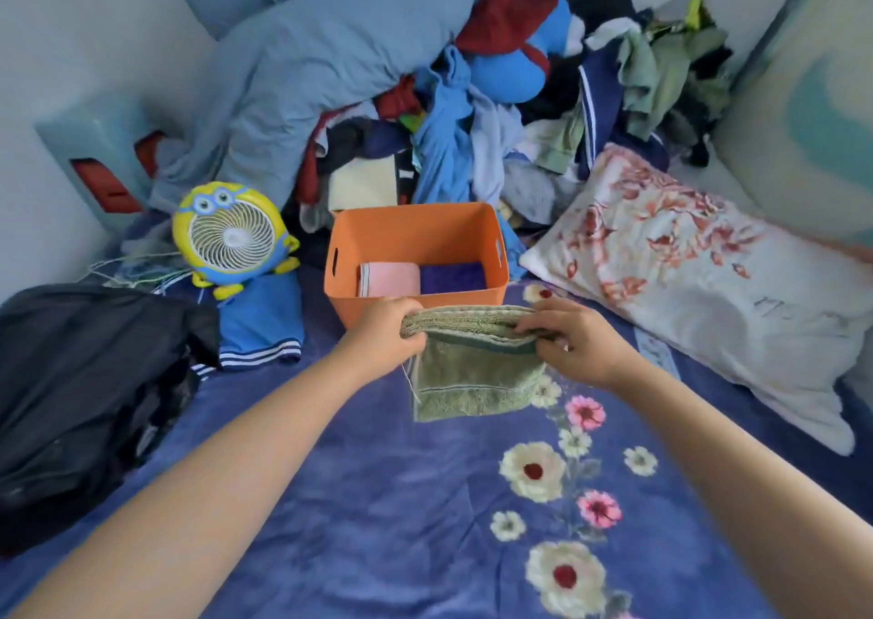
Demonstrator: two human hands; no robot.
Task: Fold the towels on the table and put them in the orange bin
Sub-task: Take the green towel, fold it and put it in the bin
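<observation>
Fingers of the left hand (385,328) are curled around the left end of the folded green terry towel (472,368); fingers of the right hand (574,342) pinch its right end. The towel's folded top edge is stretched between both hands, and the lower part hangs down to the blue floral bedspread (378,500). The towel is held just in front of the near wall of the orange rectangular plastic bin (415,228). Inside the bin, a folded pink towel (389,279) lies on the left and a folded purple towel (453,277) on the right. A yellow cartoon-shaped fan (231,238) stands left of the bin.
</observation>
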